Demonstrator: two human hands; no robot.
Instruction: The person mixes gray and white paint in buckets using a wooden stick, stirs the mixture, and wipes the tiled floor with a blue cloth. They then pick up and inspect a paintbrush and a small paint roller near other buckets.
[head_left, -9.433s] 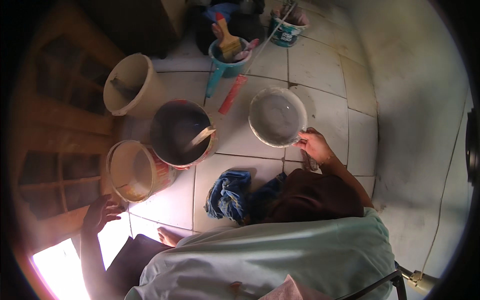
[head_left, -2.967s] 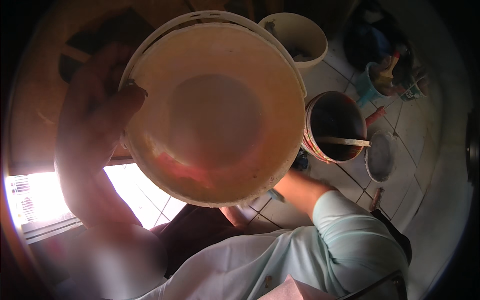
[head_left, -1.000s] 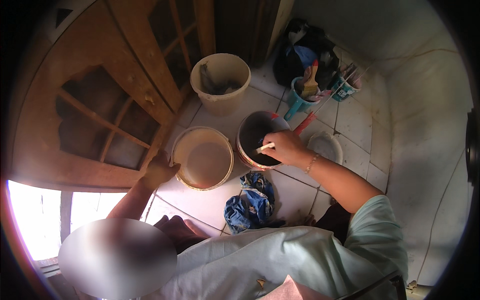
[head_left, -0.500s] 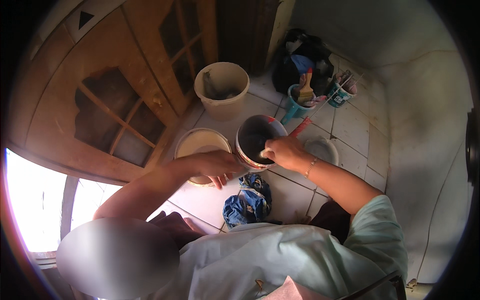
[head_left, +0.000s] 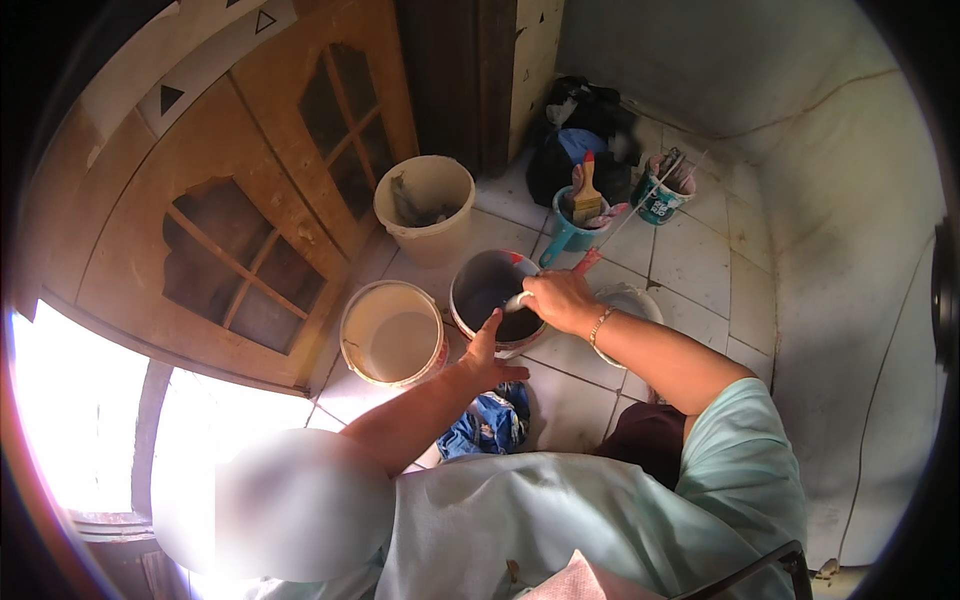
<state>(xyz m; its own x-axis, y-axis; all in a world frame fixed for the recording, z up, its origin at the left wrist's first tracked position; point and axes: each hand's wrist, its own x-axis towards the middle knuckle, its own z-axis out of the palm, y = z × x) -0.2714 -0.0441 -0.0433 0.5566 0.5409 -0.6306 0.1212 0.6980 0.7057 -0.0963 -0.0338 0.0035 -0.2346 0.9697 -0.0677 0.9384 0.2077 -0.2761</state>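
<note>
Closest to me, below the person's pale mint shirt (head_left: 580,510), a crumpled blue patterned cloth (head_left: 487,420) lies on the white tiled floor (head_left: 565,400). Just past it comes the left hand (head_left: 487,362), holding nothing, its thumb and fingers spread wide at the near side of a round bucket with a dark grey inside and a red-marked rim (head_left: 482,268). Whether those fingers actually touch the bucket is hard to tell from here. The right hand (head_left: 560,298) is closed around a pale, slim stick (head_left: 516,301), held over this bucket with its lower end down inside.

To the left, near the dark bucket, stands a round cream bucket with a pale inside (head_left: 370,310); to the right, partly hidden by the right wrist, sits a shallow, round grey dish (head_left: 630,292).

Farther back stands a taller cream plastic bucket (head_left: 430,235) with grey smears inside. Right of it, a teal plastic dipper (head_left: 568,235) holds a broad, pale-bristled paintbrush with a red-tipped wooden handle (head_left: 586,198). A red-handled tool with a thin metal rod (head_left: 588,261) slants toward a small teal tub (head_left: 660,205). A black plastic bag (head_left: 550,170) slumps behind the dipper.
</note>
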